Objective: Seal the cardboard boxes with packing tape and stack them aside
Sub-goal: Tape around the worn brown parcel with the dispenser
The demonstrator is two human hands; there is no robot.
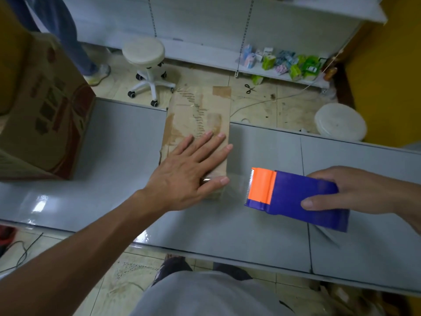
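Note:
A long, narrow cardboard box [198,112] lies on the grey table [118,137], its far end reaching past the table's back edge. My left hand [191,169] lies flat on the box's near end with straight, spread fingers. To the right, my right hand [362,190] grips a blue tape dispenser [296,197] with an orange front and a toothed blade. The dispenser hovers just right of the box's near corner, and a clear strip of tape seems to stretch from the blade to the box.
A big printed cardboard box [43,115] stands on the table at the left. Beyond the table are a white wheeled stool [145,58], a white tub [340,122], scissors [250,88] on the floor, a low shelf with small packets [287,62], and a person's legs [68,35].

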